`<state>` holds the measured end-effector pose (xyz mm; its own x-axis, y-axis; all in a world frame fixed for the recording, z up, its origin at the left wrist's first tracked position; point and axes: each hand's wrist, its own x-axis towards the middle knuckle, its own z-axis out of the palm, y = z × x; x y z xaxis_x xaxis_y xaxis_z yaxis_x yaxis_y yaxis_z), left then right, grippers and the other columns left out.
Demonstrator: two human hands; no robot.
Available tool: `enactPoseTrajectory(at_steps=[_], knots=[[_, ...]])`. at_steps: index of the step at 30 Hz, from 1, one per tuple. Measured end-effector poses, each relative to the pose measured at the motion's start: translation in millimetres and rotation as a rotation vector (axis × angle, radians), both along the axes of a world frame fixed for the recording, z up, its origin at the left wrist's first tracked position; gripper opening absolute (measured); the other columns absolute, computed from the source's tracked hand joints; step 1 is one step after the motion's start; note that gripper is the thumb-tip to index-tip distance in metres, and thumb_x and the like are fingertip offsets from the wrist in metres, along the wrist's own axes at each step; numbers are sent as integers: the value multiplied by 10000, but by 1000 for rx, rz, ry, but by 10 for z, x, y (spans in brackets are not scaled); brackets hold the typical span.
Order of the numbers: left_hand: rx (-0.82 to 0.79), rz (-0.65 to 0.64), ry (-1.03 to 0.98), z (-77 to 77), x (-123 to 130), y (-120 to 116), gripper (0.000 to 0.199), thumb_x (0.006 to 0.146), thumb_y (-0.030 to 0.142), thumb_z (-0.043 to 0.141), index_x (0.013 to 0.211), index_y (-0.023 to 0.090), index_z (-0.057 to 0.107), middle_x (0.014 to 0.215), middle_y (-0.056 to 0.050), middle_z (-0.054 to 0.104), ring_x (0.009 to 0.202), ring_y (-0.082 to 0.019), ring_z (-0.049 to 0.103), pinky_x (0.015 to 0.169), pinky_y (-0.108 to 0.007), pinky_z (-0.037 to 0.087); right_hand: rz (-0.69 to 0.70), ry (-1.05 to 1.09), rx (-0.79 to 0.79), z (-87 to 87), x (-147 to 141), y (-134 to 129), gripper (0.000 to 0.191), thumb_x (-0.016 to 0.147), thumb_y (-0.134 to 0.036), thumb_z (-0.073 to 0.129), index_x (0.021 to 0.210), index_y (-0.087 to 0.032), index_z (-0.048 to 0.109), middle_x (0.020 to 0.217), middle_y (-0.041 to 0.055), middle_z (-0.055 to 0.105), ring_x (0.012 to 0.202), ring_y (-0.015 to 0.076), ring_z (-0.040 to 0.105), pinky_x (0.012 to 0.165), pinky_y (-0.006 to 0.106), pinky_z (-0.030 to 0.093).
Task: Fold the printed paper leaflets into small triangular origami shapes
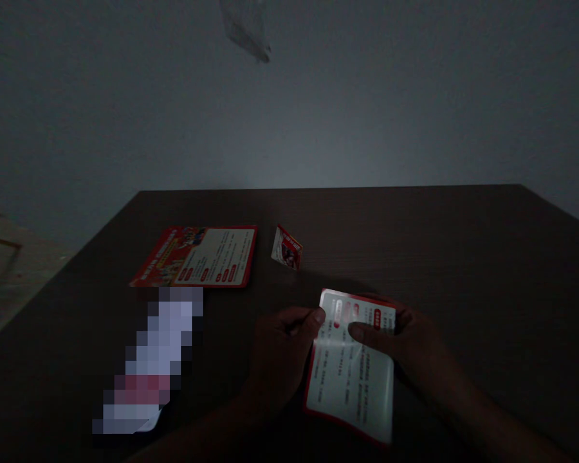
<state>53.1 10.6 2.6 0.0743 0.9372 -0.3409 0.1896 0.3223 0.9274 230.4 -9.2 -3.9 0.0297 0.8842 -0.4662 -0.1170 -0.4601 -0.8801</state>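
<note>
At my left a pale long thing (149, 360), too blocked out to name, lies on the dark table (444, 251), and just beyond it a red-and-white leaflet (212, 263) lies flat. My left hand (280, 344) pinches the printed sheet (347, 386) at its left edge near the far corner, thumb on the face. Beyond the hands a small red card (288, 249) sits tilted. The sheet is between my hands, over the table's near side; my right hand (417, 341) grips its right edge, thumb laid across the print. I judge light, level pinches best, with the thumbs nearer the edges, since the near end already bows. Its long axis runs away from me, its far end leaning slightly right; the print lines seem to follow that length, though the light is too dim to be sure.
</note>
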Motion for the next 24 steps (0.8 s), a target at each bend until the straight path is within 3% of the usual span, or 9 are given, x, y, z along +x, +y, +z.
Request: enactPoseTrajectory(at_steps=[24], knots=[[19, -5, -71, -57, -13, -10, 192, 751, 343, 647, 742, 167, 722, 681, -21, 714, 599, -146, 633, 537, -211, 477, 8, -17, 19, -4, 6, 0, 374, 593, -308, 804, 930, -211, 676, 799, 21, 749, 666, 203, 701, 600, 301, 559]])
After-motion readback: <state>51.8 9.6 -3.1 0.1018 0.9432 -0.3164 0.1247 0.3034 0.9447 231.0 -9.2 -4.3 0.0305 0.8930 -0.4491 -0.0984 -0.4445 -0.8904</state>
